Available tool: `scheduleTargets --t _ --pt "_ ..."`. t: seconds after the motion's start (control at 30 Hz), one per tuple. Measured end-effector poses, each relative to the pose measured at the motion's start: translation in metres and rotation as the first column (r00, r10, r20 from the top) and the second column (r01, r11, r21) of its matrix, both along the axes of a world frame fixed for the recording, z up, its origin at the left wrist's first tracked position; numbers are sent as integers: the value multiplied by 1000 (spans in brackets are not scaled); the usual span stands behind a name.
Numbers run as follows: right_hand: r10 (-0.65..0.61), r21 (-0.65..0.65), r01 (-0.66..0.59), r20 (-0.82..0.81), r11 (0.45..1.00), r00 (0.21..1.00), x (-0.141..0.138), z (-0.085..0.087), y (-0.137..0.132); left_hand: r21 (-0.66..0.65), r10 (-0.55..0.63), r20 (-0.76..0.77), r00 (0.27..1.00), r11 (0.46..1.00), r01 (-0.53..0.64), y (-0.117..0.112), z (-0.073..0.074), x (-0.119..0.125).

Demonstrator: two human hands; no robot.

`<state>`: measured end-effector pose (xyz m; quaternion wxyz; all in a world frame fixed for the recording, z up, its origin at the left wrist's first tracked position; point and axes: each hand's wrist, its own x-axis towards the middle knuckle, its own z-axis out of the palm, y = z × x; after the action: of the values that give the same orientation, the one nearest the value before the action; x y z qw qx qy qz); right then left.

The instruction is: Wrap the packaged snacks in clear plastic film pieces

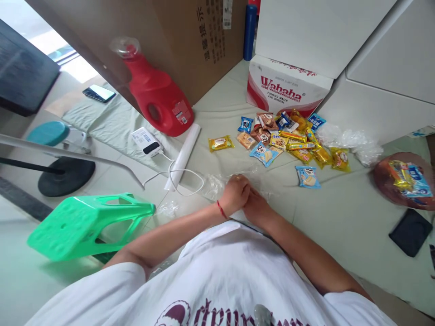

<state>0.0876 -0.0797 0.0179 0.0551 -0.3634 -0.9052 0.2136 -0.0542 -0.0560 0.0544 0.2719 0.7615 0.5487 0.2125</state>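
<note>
Hidden parts: the fingertips of the left hand (235, 194) and right hand (256, 206) cannot be seen, as the backs of the hands and the knuckles cover them. Both hands are closed, set together, and appear to grip clear plastic film (213, 184); the exact pinch is concealed. The film's middle is covered by the hands, and its outline is hard to trace against the pale green cloth (340, 222). The print on the white shirt (244, 262) is cut off at the lower edge of view.

Condition: the film is transparent, thin and crumpled, with bright glints along its creases. Whether it is a bag or a loose sheet cannot be determined.

Location: directly in front of the person, low over the cloth, nearer the body than the heap of snack packets (301, 146) and just beside the white cable (203, 181).

Orientation: the film's longer spread runs crosswise, from beside the left hand to beyond the right. No mouth or distinct end is discernible.
</note>
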Motion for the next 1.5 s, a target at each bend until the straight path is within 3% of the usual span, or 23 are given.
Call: scheduleTargets --t 0.1,0.27,0.33,0.37,0.47,0.53,0.67,0.77,0.97,1.13,1.23,1.33,1.4,1.5 --pt "63 3 -64 50 998 997 30 13 -14 -27 5 -142 990 1000 -9 26 -23 0" --pt "126 -122 -127 -12 984 992 104 30 -57 29 -17 -264 964 999 25 39 -36 -16" --pt "46 -170 -61 -89 984 995 128 32 -70 24 -36 -266 963 999 44 39 -40 -22" --pt "-50 -169 29 -120 985 992 135 32 -74 19 -41 -264 964 999 48 39 -43 -24" --pt "-374 -29 374 -150 927 915 131 26 -69 15 -35 -250 968 999 40 37 -50 -28" --pt "-420 117 436 -140 892 897 109 16 -55 24 -40 -233 972 999 47 33 -51 -28" --pt "-306 277 302 -28 912 952 64 -5 -23 34 -66 -250 966 996 77 25 -41 -26" --pt "-225 325 204 28 924 974 65 -11 -19 51 -7 -325 946 998 25 22 -31 -26" --pt "-188 409 180 -21 895 982 117 10 -79 64 54 -322 945 997 -35 16 -35 -21" --pt "-128 226 147 -97 963 987 128 35 -118 78 34 -325 945 997 -9 0 -47 -11" --pt "-281 152 318 -224 936 933 125 48 -102 101 -38 -329 944 992 75 -6 -50 -9" --pt "-390 216 440 -239 872 889 114 47 -57 128 -161 -323 933 969 211 -3 -52 -5" --pt "-351 248 374 -134 894 927 108 33 -24 152 -214 -328 920 949 275 2 -53 -3" --pt "-347 264 327 32 907 937 111 2 12 174 -194 -348 917 948 267 14 -56 -9"
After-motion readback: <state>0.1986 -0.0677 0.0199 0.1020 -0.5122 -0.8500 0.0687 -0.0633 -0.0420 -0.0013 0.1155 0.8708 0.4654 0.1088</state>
